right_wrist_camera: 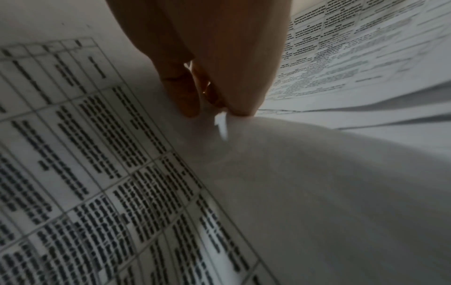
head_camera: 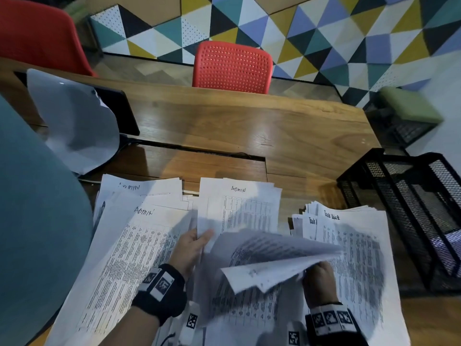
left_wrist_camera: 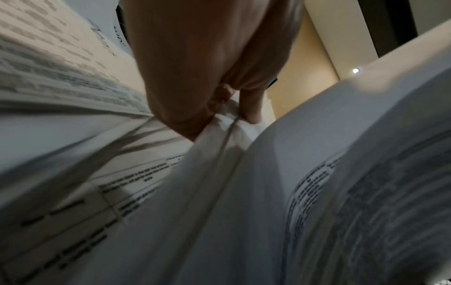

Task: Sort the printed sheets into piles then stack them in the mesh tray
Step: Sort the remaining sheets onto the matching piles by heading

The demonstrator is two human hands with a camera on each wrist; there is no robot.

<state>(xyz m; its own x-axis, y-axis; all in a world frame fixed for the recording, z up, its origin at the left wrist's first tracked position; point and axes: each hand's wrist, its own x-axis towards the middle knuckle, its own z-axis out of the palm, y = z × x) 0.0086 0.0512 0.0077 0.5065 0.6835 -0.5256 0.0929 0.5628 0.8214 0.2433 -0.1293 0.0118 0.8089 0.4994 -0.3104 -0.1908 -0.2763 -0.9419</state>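
Both hands are bare. Just behind the left hand [head_camera: 190, 248] a broad black wrist strap [head_camera: 159, 293] wraps the wrist, with white squares printed in black block patterns. Behind the right hand [head_camera: 320, 283] sits a like black band [head_camera: 331, 318] with three such white squares side by side.

Printed sheets [head_camera: 139, 245] sprawled in loose "Admin" and "Task List" piles (one page curled); black mesh tray [head_camera: 411, 211] stood at three o'clock.
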